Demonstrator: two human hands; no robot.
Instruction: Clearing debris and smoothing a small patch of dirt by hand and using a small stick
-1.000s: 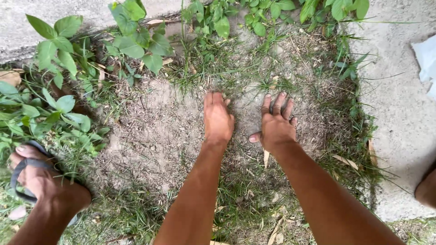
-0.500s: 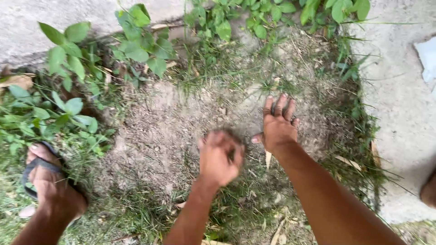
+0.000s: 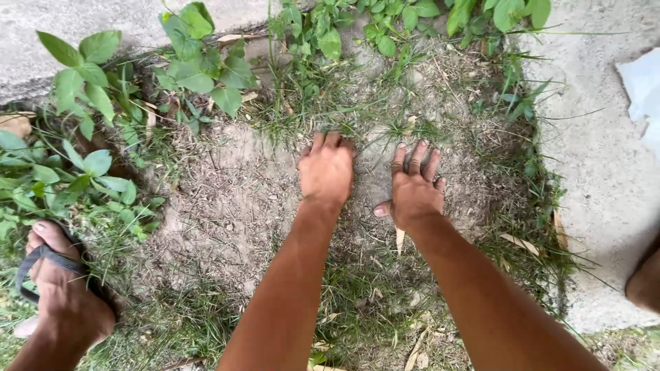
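My left hand (image 3: 326, 170) reaches forward over a patch of bare, dry soil (image 3: 234, 199). Its fingers curl down into a low tuft of grass (image 3: 344, 124) at the far edge of the patch, fingertips hidden. My right hand (image 3: 414, 187) lies flat on the soil just to its right, fingers spread, holding nothing. Both forearms stretch up from the bottom of the view.
Broad-leaved green weeds (image 3: 82, 75) crowd the left and top edges. Concrete (image 3: 605, 165) borders the patch on the right and a concrete slab (image 3: 41, 34) at top left. My foot in a dark sandal (image 3: 58, 288) stands at bottom left. A white scrap (image 3: 643, 82) lies on the concrete.
My left hand drew back toward me in a fist, then reached forward again to the grass at the patch's far edge. The right hand stayed flat on the soil.
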